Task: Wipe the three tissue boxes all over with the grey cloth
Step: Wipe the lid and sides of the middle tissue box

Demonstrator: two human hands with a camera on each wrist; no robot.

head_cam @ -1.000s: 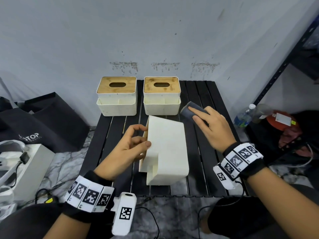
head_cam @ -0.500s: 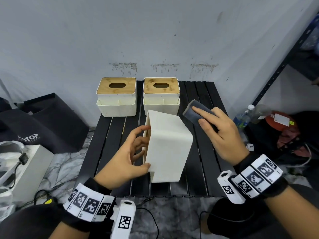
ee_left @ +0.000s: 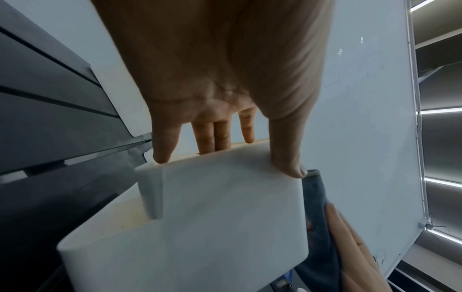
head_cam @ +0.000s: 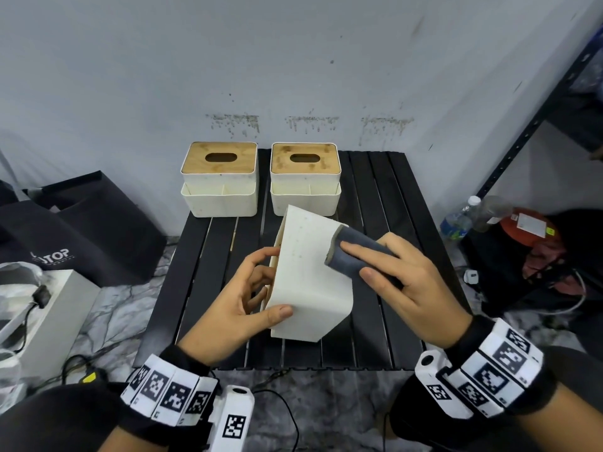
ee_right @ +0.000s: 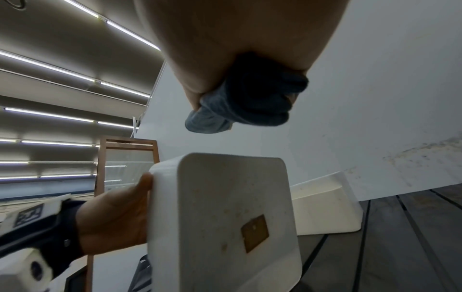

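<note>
A cream tissue box (head_cam: pixel 310 282) is tipped on its side near the middle of the black slatted table (head_cam: pixel 385 197), its speckled base facing up and right. My left hand (head_cam: pixel 275 283) grips its near left edge, thumb on the base and fingers on the lid side. My right hand (head_cam: pixel 357 261) holds the folded grey cloth (head_cam: pixel 342 265) against the base's upper right part. The left wrist view shows the box (ee_left: pixel 225 207) beside the cloth (ee_left: pixel 316 207). The right wrist view shows the cloth (ee_right: pixel 245 106) bunched under my palm above the box (ee_right: pixel 225 207). Two more wood-lidded tissue boxes (head_cam: pixel 220 181) (head_cam: pixel 305 181) stand upright at the back.
A wall rises right behind the table. Left of it lie a black bag (head_cam: pixel 81 230) and a white case (head_cam: pixel 49 305) with cables. On the right are a black shelf frame (head_cam: pixel 538 115), a water bottle (head_cam: pixel 456 220) and clutter on the floor.
My left hand has tipped the box up from lying flat. My right hand has brought the cloth left, from the table onto the box's base.
</note>
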